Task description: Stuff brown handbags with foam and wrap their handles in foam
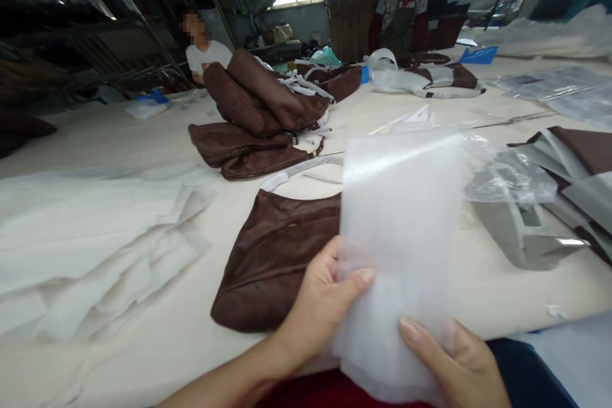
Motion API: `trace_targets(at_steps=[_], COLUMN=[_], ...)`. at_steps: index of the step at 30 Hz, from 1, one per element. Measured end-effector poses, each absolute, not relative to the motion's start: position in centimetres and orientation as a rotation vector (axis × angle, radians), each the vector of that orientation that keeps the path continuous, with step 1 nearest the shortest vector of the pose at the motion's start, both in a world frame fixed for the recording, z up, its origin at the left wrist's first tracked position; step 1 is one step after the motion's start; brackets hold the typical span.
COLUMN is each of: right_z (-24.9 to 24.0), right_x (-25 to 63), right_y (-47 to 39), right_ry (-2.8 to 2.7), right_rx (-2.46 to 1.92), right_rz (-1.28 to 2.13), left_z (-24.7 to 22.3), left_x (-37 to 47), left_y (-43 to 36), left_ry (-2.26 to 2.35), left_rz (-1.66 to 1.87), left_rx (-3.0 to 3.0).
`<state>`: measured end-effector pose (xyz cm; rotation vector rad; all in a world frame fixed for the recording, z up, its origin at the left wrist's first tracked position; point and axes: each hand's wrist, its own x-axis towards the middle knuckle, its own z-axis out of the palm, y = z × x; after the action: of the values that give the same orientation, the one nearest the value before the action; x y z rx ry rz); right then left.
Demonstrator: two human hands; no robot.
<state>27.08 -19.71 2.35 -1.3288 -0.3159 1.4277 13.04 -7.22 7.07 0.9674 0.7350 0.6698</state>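
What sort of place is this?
Probably a bag workshop or packing area, judging by the brown bags heaped on a large pale table, the loose white sheets at the left, and the translucent sheeting held in the foreground.

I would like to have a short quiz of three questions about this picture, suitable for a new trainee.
1. True or false: the left hand and the right hand both hold the translucent sheet.

2. Which colour is the bag nearest to the left hand?
A) blue
B) brown
C) white

3. Fill in: as seen in the picture, the spread white sheets lie to the ____ of that bag.

Key: 1. True. 2. B. 3. Left.
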Motion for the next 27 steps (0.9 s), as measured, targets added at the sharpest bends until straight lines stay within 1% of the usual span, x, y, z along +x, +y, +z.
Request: trace_targets(at_steps=[2, 3, 5, 7, 9, 11, 14, 16, 20, 27], right_z=[3.9, 4.3, 4.3, 3.6, 2.8, 2.2, 1.5, 1.2, 0.6, 0.5], right_x=[24.7, 23.6, 21.8, 20.6, 20.0, 19.7, 19.6, 19.7, 19.9, 20.2], right_y=[-16.7, -15.5, -13.8, -12.7, -12.0, -11.6, -11.5, -11.6, -12.0, -12.3], right_ry=[-0.359, -0.378, -0.411, -0.429, -0.417, -0.388, -0.357, -0.357, -0.398, -0.334], right_rx=[-1.21, -1.16, -1.083, -1.041, -1.054, -1.097, -1.159, -1.179, -1.198, -1.282], right_rz=[1.491, 1.534, 1.617, 1.666, 1.681, 1.678, 1.663, 1.665, 1.68, 1.703], left_z=[7.8, 8.3, 9.4, 10.3, 10.3, 9.1, 5.5, 3.1, 0.8, 0.7], left_x=[9.5, 7.8, 5.2, 4.0, 4.1, 5.0, 6.5, 6.9, 6.6, 6.6], left_y=[-4.5, -3.0, -0.2, 2.0, 3.6, 4.6, 5.2, 5.0, 4.4, 4.6], left_ry=[0.853, 0.951, 1.166, 1.248, 1.175, 1.074, 1.043, 1.052, 1.103, 1.16], left_rz=[0.71, 0.789, 1.069, 1.16, 0.968, 0.609, -0.007, -0.235, -0.21, -0.195], left_rx=[1.077, 1.172, 1.455, 1.803, 2.122, 2.32, 2.365, 2.313, 2.312, 2.236])
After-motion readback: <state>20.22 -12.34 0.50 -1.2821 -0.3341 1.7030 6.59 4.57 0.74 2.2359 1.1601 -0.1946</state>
